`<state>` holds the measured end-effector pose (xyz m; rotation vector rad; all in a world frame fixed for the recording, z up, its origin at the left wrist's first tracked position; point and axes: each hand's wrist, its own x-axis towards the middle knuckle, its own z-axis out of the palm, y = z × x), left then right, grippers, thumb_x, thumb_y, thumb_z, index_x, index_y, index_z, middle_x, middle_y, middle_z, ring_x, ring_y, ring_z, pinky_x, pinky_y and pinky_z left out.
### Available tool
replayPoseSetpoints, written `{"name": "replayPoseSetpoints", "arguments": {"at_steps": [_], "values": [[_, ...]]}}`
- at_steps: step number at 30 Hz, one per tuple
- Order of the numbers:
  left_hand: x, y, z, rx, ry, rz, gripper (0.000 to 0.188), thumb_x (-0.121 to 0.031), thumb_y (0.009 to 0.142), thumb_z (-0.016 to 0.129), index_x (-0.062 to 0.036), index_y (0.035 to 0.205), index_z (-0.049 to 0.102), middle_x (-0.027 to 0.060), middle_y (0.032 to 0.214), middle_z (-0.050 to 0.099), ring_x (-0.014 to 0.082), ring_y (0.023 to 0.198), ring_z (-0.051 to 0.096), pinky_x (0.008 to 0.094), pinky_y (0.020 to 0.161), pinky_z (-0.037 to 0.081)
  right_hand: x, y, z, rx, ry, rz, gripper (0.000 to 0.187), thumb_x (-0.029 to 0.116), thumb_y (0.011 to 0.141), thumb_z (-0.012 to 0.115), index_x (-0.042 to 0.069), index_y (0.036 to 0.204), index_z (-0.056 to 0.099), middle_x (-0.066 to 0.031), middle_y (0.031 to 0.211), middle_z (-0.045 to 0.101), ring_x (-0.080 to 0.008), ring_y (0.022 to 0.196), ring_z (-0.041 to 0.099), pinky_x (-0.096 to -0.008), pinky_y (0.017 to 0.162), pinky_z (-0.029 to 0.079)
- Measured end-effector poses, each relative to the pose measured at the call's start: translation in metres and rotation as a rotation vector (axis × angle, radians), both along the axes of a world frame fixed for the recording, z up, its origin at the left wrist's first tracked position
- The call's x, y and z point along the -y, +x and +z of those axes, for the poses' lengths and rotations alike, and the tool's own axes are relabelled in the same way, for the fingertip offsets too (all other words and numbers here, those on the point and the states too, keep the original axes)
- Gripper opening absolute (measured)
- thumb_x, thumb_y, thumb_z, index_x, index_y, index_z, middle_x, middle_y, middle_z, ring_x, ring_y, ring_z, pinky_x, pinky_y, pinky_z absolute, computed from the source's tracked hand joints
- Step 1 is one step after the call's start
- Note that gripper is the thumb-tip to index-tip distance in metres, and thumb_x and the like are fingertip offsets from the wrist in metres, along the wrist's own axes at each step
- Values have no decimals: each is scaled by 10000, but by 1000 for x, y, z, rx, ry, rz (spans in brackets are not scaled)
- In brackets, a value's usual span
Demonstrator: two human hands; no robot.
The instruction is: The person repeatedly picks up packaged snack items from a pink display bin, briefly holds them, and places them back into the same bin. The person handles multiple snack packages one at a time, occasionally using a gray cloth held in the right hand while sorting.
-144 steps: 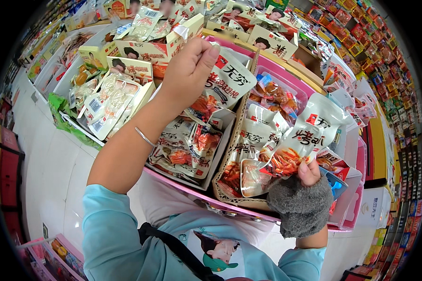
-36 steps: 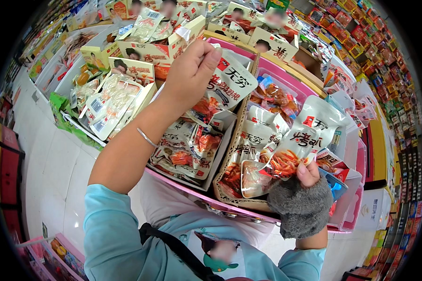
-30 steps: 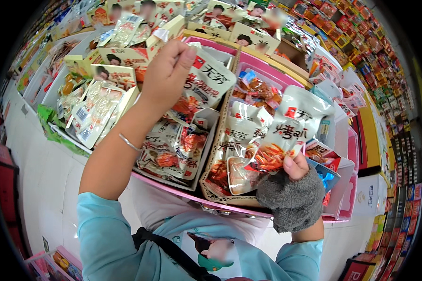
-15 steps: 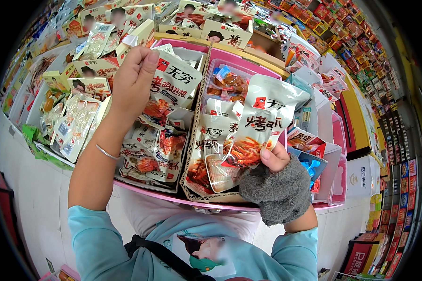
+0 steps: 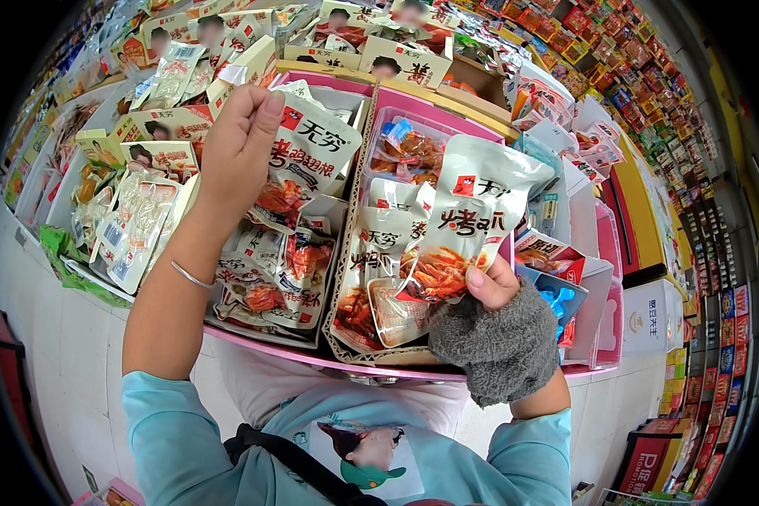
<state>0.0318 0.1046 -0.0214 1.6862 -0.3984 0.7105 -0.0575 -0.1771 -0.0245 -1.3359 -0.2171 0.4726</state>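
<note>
My left hand (image 5: 243,152) is closed on the upper left edge of a white foil snack pouch (image 5: 312,139), tilted over an open box. Below it, similar pouches (image 5: 266,278) with pictures of red-brown meat lie in that box. My right hand (image 5: 492,285), in a grey fluffy fingerless glove (image 5: 502,346), pinches the lower right corner of another white snack pouch (image 5: 485,190). This pouch leans up and right above a cardboard box (image 5: 337,337) of matching pouches (image 5: 367,295). The fingers behind both held pouches are hidden.
A clear tub (image 5: 409,148) of wrapped brown snacks stands behind the cardboard box. White trays of packets (image 5: 135,223) are at left, small boxes (image 5: 548,253) at right. A pink rim (image 5: 371,369) runs along the near edge. Packed shelves (image 5: 649,110) line the right side.
The pouch in my right hand has shifted very slightly left. My left hand and its pouch stay almost where they were.
</note>
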Motion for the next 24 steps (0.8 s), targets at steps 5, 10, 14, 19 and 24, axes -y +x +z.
{"name": "replayPoseSetpoints", "arguments": {"at_steps": [5, 10, 14, 19, 24], "values": [[0, 0, 0, -22, -22, -28, 216, -230, 864, 443, -27, 790, 455, -46, 603, 374, 30, 551, 306, 177, 487, 282, 1, 1, -2, 8, -25, 4, 460, 219, 811, 467, -65, 1153, 347, -184, 1102, 474, -268, 1008, 489, -384, 882, 375], [0, 1, -1, -27, -33, -41, 215, -230, 864, 442, -27, 794, 455, -46, 610, 372, 28, 559, 306, 175, 492, 282, 2, 1, -3, 9, -31, 2, 460, 222, 810, 469, -58, 1155, 347, -178, 1106, 471, -267, 1012, 485, -383, 884, 373], [-1, 1, -1, -14, -34, -42, 204, -221, 864, 444, -28, 798, 457, -47, 610, 372, 26, 557, 303, 172, 491, 280, 4, 4, -5, 25, 4, 30, 436, 236, 813, 502, -4, 1156, 381, -95, 1062, 506, -169, 980, 485, -310, 844, 374], [1, 2, -2, -13, -55, -45, 189, -208, 862, 448, -27, 808, 459, -49, 609, 372, 21, 554, 305, 170, 487, 284, -2, 9, -2, 166, 2, 25, 457, 203, 813, 500, -5, 1183, 330, -108, 1084, 489, -173, 970, 493, -307, 839, 386], [-2, 3, 0, 39, 11, 23, 221, -232, 858, 449, -20, 795, 465, -29, 590, 392, 44, 545, 343, 204, 489, 313, -10, 6, 4, 39, -75, -112, 482, 91, 795, 499, 8, 1213, 276, -113, 1061, 493, -178, 941, 505, -304, 803, 412]]}}
